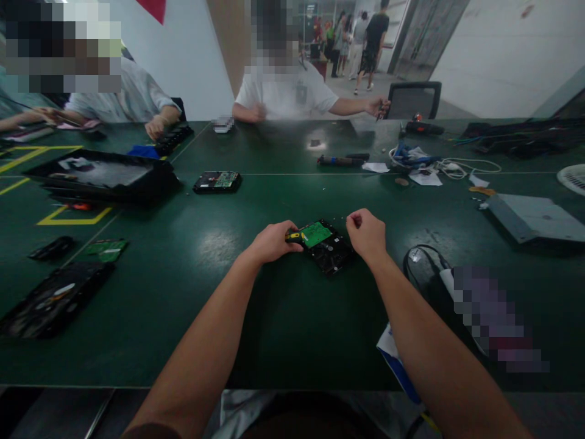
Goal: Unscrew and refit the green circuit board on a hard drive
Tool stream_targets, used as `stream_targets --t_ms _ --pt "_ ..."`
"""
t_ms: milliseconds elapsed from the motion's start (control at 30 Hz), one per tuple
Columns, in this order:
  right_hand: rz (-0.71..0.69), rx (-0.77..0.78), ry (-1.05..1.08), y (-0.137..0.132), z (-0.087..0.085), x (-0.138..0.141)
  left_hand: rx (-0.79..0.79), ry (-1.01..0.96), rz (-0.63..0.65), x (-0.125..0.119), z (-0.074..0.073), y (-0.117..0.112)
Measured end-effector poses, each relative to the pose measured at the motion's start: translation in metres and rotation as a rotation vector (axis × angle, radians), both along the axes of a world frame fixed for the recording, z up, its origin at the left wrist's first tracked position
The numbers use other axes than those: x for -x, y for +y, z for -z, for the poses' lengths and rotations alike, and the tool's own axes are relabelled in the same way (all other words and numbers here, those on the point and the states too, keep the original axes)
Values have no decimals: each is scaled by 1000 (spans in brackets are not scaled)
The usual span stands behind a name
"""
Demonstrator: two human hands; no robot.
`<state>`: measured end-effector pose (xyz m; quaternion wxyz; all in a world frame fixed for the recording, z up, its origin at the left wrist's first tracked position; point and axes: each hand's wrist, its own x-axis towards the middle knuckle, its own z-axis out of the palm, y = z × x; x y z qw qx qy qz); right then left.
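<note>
A hard drive lies on the green table between my hands, its green circuit board facing up. My left hand is at its left edge, closed around a black-and-yellow screwdriver that points toward the board. Just past the drive's right corner, my right hand is closed in a pinch above the table. Whatever may be between those fingertips is hidden. A few tiny screws rest on the table close to the right fingertips.
Left of me are black trays, a loose circuit board and a black casing. Another hard drive lies farther back. To the right are tangled cables, a grey metal box and a cable. People sit across the table.
</note>
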<state>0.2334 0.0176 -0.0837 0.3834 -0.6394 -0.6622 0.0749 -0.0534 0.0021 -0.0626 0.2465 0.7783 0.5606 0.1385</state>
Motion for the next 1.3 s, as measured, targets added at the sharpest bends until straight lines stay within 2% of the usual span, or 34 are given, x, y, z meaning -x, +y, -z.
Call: stream_targets --t_ms 100,233,600,933,1300 --pt "-33 -9 37 -3 -2 3 2 -4 1 -1 0 1" --pt "-154 -17 52 -7 -7 6 5 -4 2 -2 -1 0" --pt "-355 9 -127 -16 -21 20 -6 36 79 -14 -5 -6" --pt "-359 24 -254 -17 -16 33 -2 40 84 -15 -2 -3" --pt "-328 21 -253 -17 -15 32 8 29 91 -15 -1 -3"
